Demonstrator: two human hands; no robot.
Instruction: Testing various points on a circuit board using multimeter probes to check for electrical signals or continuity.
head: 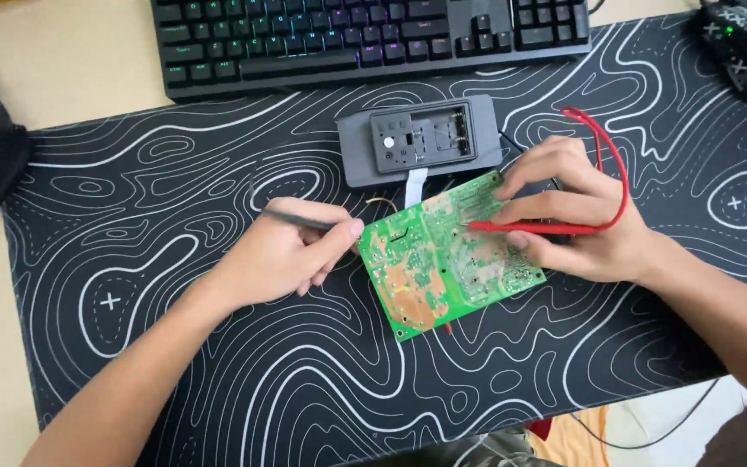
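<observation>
Head view: both hands work over one board on the desk.
Board: green rectangular circuit board (447, 255), solder side up, long axis slanting, just below the grey plastic housing (417, 143).
Right grip: right hand (577, 212) pinches a red test probe (533, 228), tip pointing left onto the board.
Left grip: left hand (291, 255) clenches a thin dark probe (300, 220), just left of the board's edge.

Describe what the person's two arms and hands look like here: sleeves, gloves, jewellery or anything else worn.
Both forearms are bare, with no sleeves in view. The left hand and right hand wear no gloves, and no rings, watch or bracelet show. Fingernails look short and unpainted.
</observation>
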